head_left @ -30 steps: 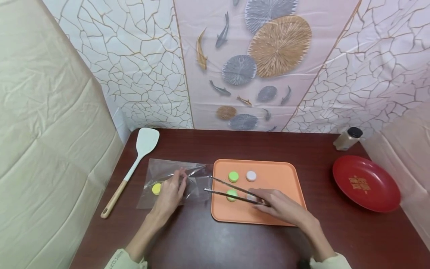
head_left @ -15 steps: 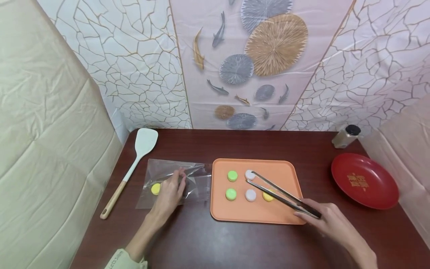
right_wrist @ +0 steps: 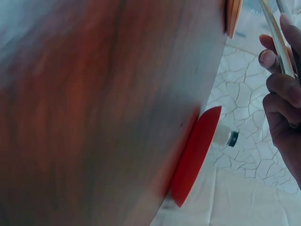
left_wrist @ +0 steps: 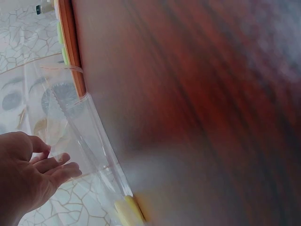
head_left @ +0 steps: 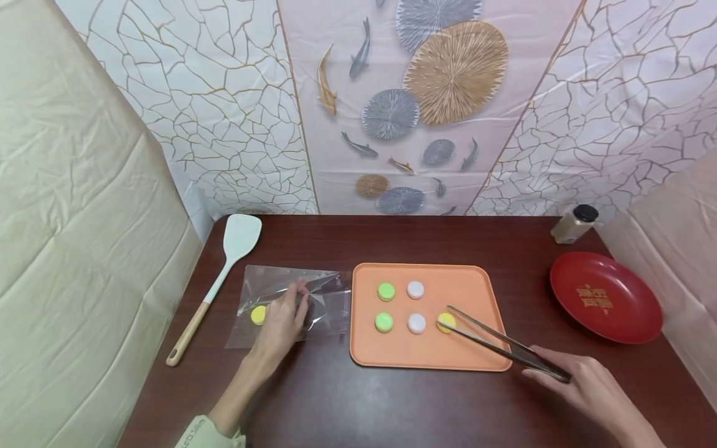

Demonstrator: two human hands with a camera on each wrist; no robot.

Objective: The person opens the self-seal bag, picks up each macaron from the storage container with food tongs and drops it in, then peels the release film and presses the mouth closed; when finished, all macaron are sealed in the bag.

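Observation:
My left hand [head_left: 282, 317] pinches the upper film of a clear plastic bag [head_left: 330, 317], lifting it a little. A yellow macaron [head_left: 259, 315] lies inside the bag, partly behind the hand. My right hand [head_left: 588, 379] grips metal tongs [head_left: 512, 353] by their joined end; their arms are spread. The tips reach over an orange tray [head_left: 392, 354], around or just above another yellow macaron [head_left: 446, 322]; contact cannot be told. Left of it on the tray are two white macarons, the near one [head_left: 416, 323] and the far one [head_left: 415, 289], and two green macarons [head_left: 383, 322].
A white spatula [head_left: 235, 239] with a wooden handle lies at the table's left edge. At the right stand a red plate [head_left: 607, 298] and a black-capped jar [head_left: 574, 224]. Patterned cloth walls enclose the back and sides of the dark wooden table [head_left: 347, 404].
The right hand has drawn the tongs rightward, from the bag's mouth across the tray to the yellow macaron. The left hand stays on the bag. The head view has shifted slightly.

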